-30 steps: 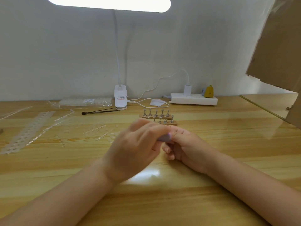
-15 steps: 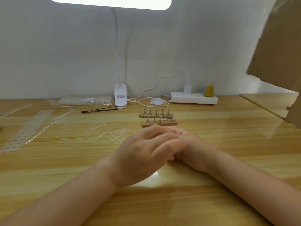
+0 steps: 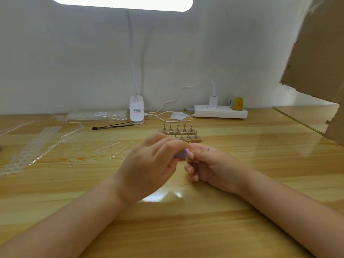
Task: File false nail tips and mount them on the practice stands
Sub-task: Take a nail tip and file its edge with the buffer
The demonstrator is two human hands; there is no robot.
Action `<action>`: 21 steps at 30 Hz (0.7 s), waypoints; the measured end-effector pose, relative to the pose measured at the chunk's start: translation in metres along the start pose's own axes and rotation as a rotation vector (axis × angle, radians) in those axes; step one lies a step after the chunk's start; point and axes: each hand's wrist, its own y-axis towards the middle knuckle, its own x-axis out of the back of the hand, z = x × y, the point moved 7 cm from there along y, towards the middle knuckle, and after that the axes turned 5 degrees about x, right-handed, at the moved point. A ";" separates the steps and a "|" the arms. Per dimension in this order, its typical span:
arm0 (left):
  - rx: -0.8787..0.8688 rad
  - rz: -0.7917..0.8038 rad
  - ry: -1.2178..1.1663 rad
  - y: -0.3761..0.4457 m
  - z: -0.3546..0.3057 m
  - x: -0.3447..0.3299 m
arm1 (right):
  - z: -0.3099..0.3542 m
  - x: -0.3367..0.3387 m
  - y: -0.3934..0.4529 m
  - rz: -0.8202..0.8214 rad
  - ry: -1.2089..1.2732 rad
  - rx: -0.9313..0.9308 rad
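My left hand (image 3: 149,164) grips a small purple nail file (image 3: 181,154), its end showing between the fingers. My right hand (image 3: 212,164) sits just to the right with fingers curled and fingertips meeting the file's end; whatever it pinches is too small to see. Both hands rest above the wooden desk (image 3: 167,220). Just behind them stand two wooden practice stands (image 3: 193,139) with rows of bare metal pegs. Clear strips of nail tips (image 3: 111,148) lie on the desk to the left.
A white clip lamp (image 3: 136,112) stands at the back, with a black brush (image 3: 113,126) beside it. A white power strip (image 3: 220,112) with a cable lies back right. Perforated plastic strips (image 3: 31,148) and a bag of tips (image 3: 96,116) lie left. Cardboard (image 3: 316,53) hangs at right.
My left hand, which lay flatter over the right hand half a second ago, has lifted and shifted back left, so the purple file shows again.
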 end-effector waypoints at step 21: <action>-0.027 0.063 0.034 -0.002 0.001 -0.003 | 0.000 -0.003 0.000 0.020 -0.028 -0.025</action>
